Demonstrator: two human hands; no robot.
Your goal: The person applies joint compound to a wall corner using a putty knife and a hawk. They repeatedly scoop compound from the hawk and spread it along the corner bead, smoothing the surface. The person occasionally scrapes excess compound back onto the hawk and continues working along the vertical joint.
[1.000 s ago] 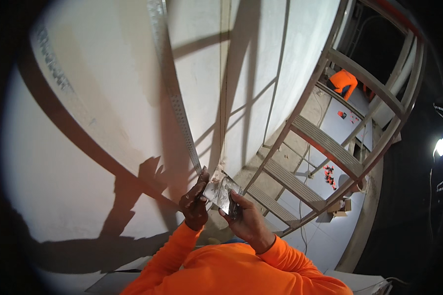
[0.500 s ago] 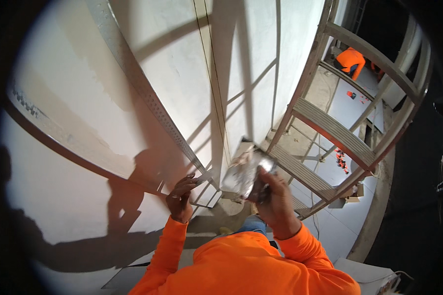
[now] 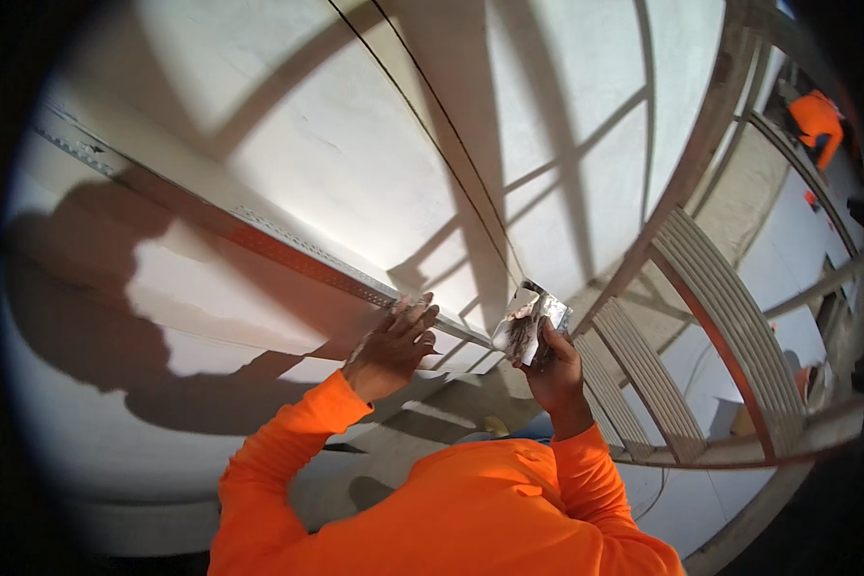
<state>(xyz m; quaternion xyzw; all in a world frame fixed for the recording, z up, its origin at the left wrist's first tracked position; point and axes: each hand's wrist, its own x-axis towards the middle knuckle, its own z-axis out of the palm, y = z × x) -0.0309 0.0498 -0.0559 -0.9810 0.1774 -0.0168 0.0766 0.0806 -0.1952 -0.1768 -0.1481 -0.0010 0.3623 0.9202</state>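
Note:
My left hand (image 3: 394, 344) rests against a perforated metal corner bead (image 3: 302, 257) that runs along the wall edge. Its fingers are stretched out over the strip, and whitish smears show on them. In my right hand (image 3: 557, 372) is a small shiny metal plate (image 3: 530, 323), gripped at its lower right edge with the thumb on top. Pale and dark putty-like smears cover the plate's face. It is tilted near the lower end of the bead, close to the wall; I cannot tell whether it touches.
The white wall (image 3: 586, 125) carries two dark vertical lines and broad shadows. A metal stepladder with ribbed treads (image 3: 730, 317) stands close on the right. Beyond it, a person in an orange top (image 3: 818, 123) bends over pale floor sheets (image 3: 795, 259).
The view has swung, so the ladder appears nearer and farther right. My left hand has come onto the corner bead with fingers extended. My right hand still holds the plate, which is now less blurred.

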